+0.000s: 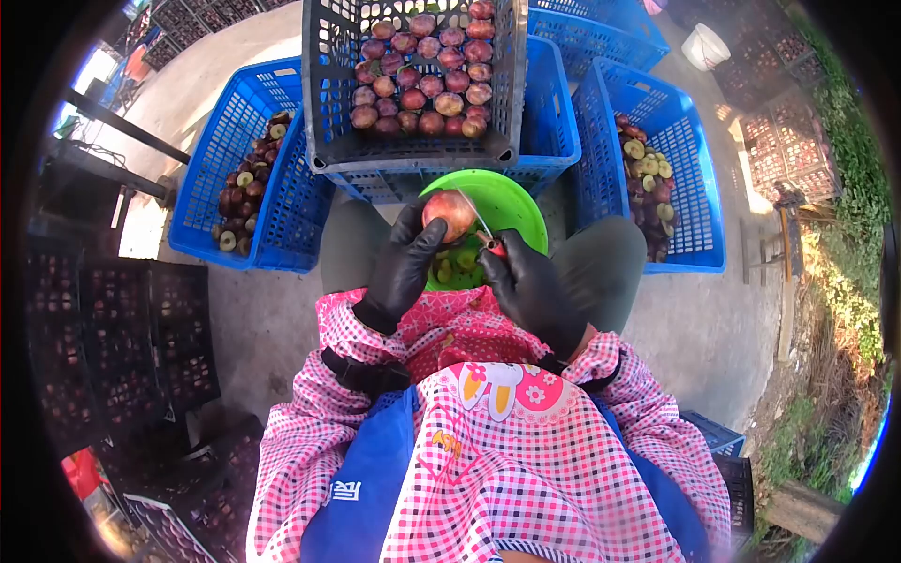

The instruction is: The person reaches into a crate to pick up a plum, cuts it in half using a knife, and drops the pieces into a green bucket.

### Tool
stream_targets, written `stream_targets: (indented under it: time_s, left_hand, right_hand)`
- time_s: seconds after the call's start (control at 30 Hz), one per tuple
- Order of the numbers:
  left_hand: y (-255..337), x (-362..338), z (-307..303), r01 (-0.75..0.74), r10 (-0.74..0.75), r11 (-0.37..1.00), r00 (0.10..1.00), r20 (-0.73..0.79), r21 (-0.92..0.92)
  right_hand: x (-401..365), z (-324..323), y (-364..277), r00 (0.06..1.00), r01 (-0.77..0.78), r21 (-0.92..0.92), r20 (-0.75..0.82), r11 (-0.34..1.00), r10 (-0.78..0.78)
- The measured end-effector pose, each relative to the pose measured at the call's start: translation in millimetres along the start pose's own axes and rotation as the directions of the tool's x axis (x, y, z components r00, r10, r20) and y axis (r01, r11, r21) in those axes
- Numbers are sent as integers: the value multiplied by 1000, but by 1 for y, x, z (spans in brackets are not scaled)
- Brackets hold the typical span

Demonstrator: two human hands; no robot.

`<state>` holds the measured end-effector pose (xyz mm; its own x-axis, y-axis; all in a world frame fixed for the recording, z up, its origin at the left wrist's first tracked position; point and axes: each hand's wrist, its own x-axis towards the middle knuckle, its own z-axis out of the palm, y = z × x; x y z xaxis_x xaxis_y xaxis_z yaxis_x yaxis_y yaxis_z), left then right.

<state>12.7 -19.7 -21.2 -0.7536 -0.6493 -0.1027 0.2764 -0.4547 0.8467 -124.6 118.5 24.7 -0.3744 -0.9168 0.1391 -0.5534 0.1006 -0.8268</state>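
Note:
My left hand [406, 260], in a black glove, is closed around a large red plum [449, 215]. Gripped in my black-gloved right hand [527, 284] is a small knife [493, 246] with a red handle, its thin blade reaching up along the plum's right side. Both hands are over a bright green basin [521, 208] between my knees, with pale cut pieces [460, 265] lying inside it. Just beyond the basin, a dark crate [324, 113] of whole plums [430, 86] sits tilted toward me on a blue crate [549, 122].
A blue crate [199, 202] of cut fruit stands on the left and another blue crate [699, 192] on the right. Dark stacked crates [117, 328] line the far left. At the upper right are a white bucket [706, 47] and greenery [845, 141].

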Motion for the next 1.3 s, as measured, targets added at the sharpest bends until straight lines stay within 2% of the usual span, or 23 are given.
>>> stream_targets:
  time_s: [0.1, 0.17, 0.2, 0.53, 0.6, 0.67, 0.73, 0.8, 0.83, 0.87, 0.93, 1.0, 1.03, 1.07, 1.1, 1.13, 1.17, 1.2, 1.23, 1.3]
  left_hand:
    - [-4, 1, -1, -20, 20, 999, 1000, -9, 31]
    - [-5, 0, -1, -43, 51, 988, 997, -51, 150]
    - [-5, -1, -1, -42, 51, 988, 997, -53, 151]
    - [2, -3, 4, -31, 42, 986, 997, -67, 166]
    - [5, -4, 7, -20, 29, 986, 998, -53, 164]
    - [8, -8, 15, -57, 67, 946, 998, -21, 318]
    - [13, -7, 16, -62, 68, 949, 998, -8, 310]
    - [9, -9, 15, -61, 61, 951, 998, 9, 304]
    - [1, -8, 13, 54, -54, 999, 999, 7, -4]
    - [-2, -6, 13, 165, -161, 937, 986, 39, -309]
    - [-7, -4, 10, 193, -178, 921, 981, 75, -339]
    - [-4, -4, 13, 225, -194, 902, 974, 119, -370]
    - [0, -7, 14, 129, -124, 987, 990, 66, -93]
    - [8, -8, 17, 24, -32, 980, 999, 38, 197]
    - [14, -9, 21, 18, -27, 980, 999, 43, 200]
    - [18, -12, 24, -71, 48, 944, 996, 78, 321]
    - [26, -13, 28, -164, 124, 886, 985, 119, 434]
    - [39, -17, 36, -178, 128, 906, 980, 151, 383]
    - [39, -18, 37, -174, 125, 906, 981, 150, 385]
    - [40, -17, 38, -128, 107, 982, 983, 148, 137]
  right_hand:
    - [-4, 10, -3, 998, -50, -29, 23, 998, 51]
    - [-4, 15, -3, 1000, -15, -73, 4, 997, 16]
    - [-4, 17, -4, 1000, 16, -116, -13, 993, -18]
    - [-4, 20, -5, 1000, 3, -187, -25, 982, -8]
    - [-3, 27, 0, 999, -15, -266, -36, 964, 6]
    - [-4, 29, 1, 999, -30, -251, -42, 968, 20]
    - [-2, 30, 2, 999, -37, -233, -44, 972, 28]
    - [-3, 29, 3, 999, 21, -164, -44, 986, -28]
    - [-2, 30, 4, 998, 24, -165, -45, 986, -32]
    - [-2, 33, 6, 995, 53, -134, -77, 990, -64]
    - [-4, 35, 8, 991, 79, -100, -99, 992, -88]
    - [-3, 28, 13, 999, 32, -3, 28, 999, -32]
    - [-5, 25, 14, 999, 31, -4, 26, 1000, -31]
    - [-5, 21, 15, 998, 29, 31, 48, 999, -31]
    - [-4, 20, 13, 997, 28, 67, 69, 997, -32]
    - [-6, 19, 9, 997, 30, 67, 67, 997, -35]
    - [-5, 17, 1, 997, 81, 90, 0, 993, -81]
    - [-6, 16, -5, 990, 127, 111, -67, 986, -120]
    - [-8, 16, -7, 991, 125, 114, -67, 986, -118]
    - [-8, 14, -11, 989, 134, 11, -68, 991, -133]
